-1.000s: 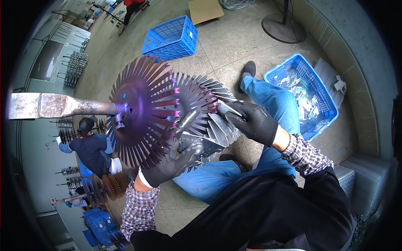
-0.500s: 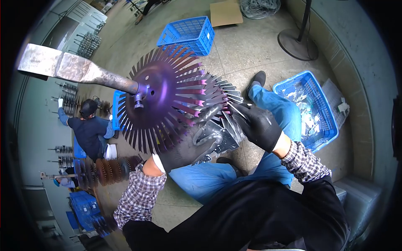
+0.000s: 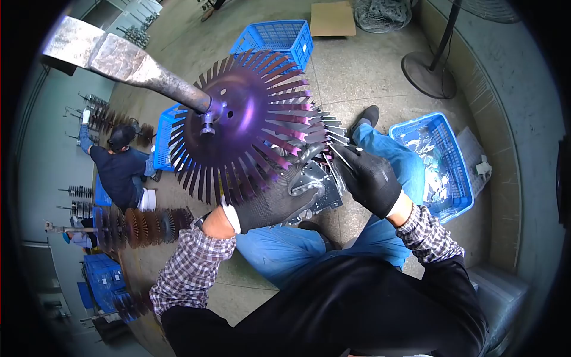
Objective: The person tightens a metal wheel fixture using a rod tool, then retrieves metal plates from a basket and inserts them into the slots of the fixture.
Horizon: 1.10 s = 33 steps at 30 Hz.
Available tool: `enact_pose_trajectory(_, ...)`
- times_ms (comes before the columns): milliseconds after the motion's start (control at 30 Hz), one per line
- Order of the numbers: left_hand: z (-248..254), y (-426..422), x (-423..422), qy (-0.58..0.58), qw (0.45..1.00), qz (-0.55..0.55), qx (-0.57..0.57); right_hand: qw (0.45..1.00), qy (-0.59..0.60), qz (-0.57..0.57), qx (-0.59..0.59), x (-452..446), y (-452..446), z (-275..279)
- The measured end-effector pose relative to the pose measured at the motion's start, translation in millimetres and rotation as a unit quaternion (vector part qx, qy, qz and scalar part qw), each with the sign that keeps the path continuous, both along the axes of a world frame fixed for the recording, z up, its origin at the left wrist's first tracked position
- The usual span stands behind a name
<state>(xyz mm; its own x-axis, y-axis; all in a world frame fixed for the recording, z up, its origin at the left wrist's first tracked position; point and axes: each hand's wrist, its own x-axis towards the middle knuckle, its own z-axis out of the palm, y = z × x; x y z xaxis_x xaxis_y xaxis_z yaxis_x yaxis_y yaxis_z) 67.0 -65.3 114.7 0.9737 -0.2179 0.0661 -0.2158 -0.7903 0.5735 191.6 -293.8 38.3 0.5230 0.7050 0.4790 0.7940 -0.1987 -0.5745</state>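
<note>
A purple metal disc (image 3: 241, 110) with many radial fingers, notched at the tips, is bolted on a worn metal shaft (image 3: 140, 66). More slotted discs (image 3: 330, 128) stand behind it, with grey metal pieces at their rims. My left hand (image 3: 273, 199), in a black glove, is closed around flat grey metal plates (image 3: 326, 191) with small holes, just below the discs. Also black-gloved, my right hand (image 3: 372, 181) pinches a thin metal plate (image 3: 339, 156), seen nearly edge-on, at the discs' right side. The discs partly hide my left fingers.
A blue crate (image 3: 439, 172) of shiny metal pieces stands to my right. Another blue crate (image 3: 273, 40), a cardboard sheet (image 3: 333, 19) and a fan stand (image 3: 429, 72) are farther off. At left, a co-worker (image 3: 122, 172) sits near more disc racks (image 3: 143, 229).
The view has shifted slightly, so the shaft and purple disc appear farther right. Both hands keep their grips near the discs, with only small finger movements.
</note>
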Motion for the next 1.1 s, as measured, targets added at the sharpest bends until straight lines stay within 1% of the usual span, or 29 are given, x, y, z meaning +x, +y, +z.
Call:
enact_pose_trajectory(100,-0.6,-2.3,-0.1,-0.009,1.000,-0.012,0.012,1.000,-0.009,0.006,0.022,1.3,-1.0,-1.9)
enact_pose_trajectory(233,-10.0,-7.7,-8.1,-0.068,0.991,0.026,0.111,1.000,0.002,0.003,-0.012,0.8,-5.2,-0.8)
enact_pose_trajectory(267,-10.7,-7.9,-9.8,-0.069,0.991,0.032,0.108,1.000,0.000,0.009,-0.016,-0.2,-5.1,-0.8)
enact_pose_trajectory(400,-7.0,-7.7,-6.9,-0.031,0.992,0.001,0.122,1.000,-0.011,-0.003,0.018,-2.3,-6.3,-2.6)
enact_pose_trajectory(600,-2.4,-10.8,-6.6,-0.026,0.995,0.030,0.087,0.999,-0.028,-0.004,0.030,-2.3,-3.5,-5.4)
enact_pose_trajectory(733,-11.5,-10.6,-6.7,0.021,0.997,0.033,0.068,1.000,-0.011,0.001,0.022,-3.1,-4.4,-0.1)
enact_pose_trajectory(767,-14.8,-10.3,-5.6,0.018,0.997,0.035,0.064,1.000,-0.014,0.003,0.018,-2.5,-4.5,1.1)
enact_pose_trajectory(833,-23.6,-10.2,-4.7,-0.092,0.990,0.039,0.103,0.999,-0.012,0.002,0.032,-3.4,-4.2,1.7)
enact_pose_trajectory(900,-30.1,-10.3,-5.4,-0.196,0.969,0.041,0.143,0.999,-0.006,-0.002,0.048,-6.3,-4.5,-0.2)
enact_pose_trajectory(1067,-23.7,-14.2,-3.0,-0.221,0.958,0.014,0.184,0.999,-0.024,-0.007,0.034,-6.0,-7.2,-3.4)
enact_pose_trajectory(1100,-31.8,-11.5,-5.4,-0.216,0.941,0.003,0.259,0.999,-0.024,-0.005,0.033,-7.0,-8.1,-3.1)
